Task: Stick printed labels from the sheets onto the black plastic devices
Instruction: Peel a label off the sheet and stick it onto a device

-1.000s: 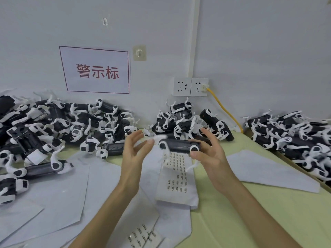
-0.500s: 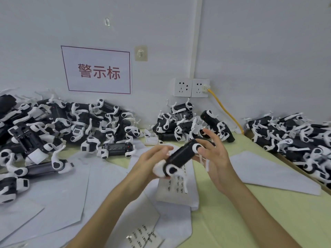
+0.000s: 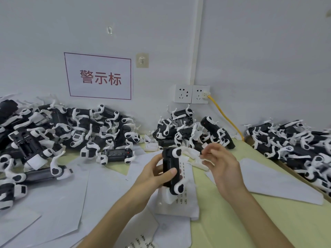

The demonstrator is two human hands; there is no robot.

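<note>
Head view, single observation. The left hand [image 3: 155, 174] grips one black device [image 3: 170, 169] about its middle, thumb laid across the front face and fingers wrapped behind; the device stands nearly upright, with a white cap at its top end and another at its bottom. The right hand [image 3: 222, 163] is held just to the right of the device, apart from the left hand, fingers bent and tips drawn together close to a white strap that runs off the device's top cap (whether they pinch a label or the strap cannot be told). Directly beneath both hands a label sheet [image 3: 186, 203] lies on the pale green table [image 3: 250, 221], rows of small printed labels showing below the device. A second label sheet [image 3: 141, 242] lies nearer the person, under the left forearm. Plain white sheets [image 3: 62, 203] spread out to the left of the left hand. Heaps of black-and-white devices lie in three places: a left heap [image 3: 53, 133] beyond the left hand, a middle heap [image 3: 188, 129] just beyond both hands against the wall, and a right heap [image 3: 295, 140] well off from the right hand. On the wall beyond are a red-lettered sign [image 3: 99, 76] and a double socket [image 3: 191, 93] with a yellow cable [image 3: 225, 115] plugged in.
</note>
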